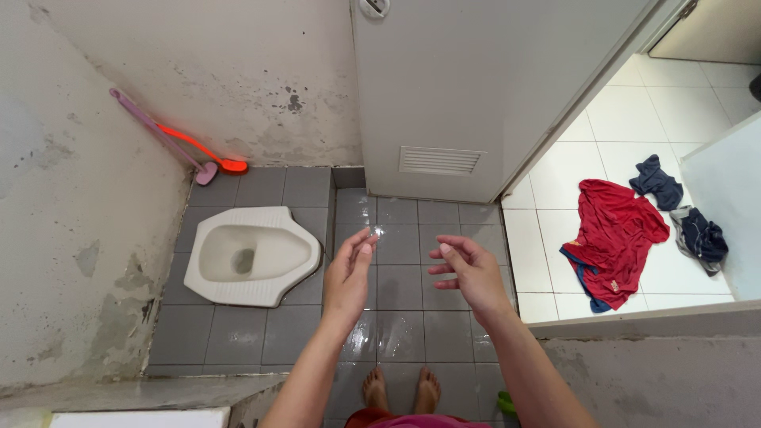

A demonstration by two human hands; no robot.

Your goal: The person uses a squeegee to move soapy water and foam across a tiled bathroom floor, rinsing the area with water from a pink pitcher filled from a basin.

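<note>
I look down into a small bathroom with a wet grey tile floor (396, 333). My left hand (349, 273) is raised in front of me, fingers loosely spread, holding nothing. My right hand (468, 271) hovers beside it, a little apart, fingers curled slightly and also holding nothing. Both hands hang above the floor, just right of a white squat toilet (250, 254) set in a raised tiled step. My bare feet (400, 388) stand on the wet tiles below.
A pink brush (162, 139) and an orange brush (202, 150) lean in the far left corner. A grey door (476, 95) with a vent stands open. Beyond it, a red shirt (614, 238) and dark clothes (697, 234) lie on white tiles.
</note>
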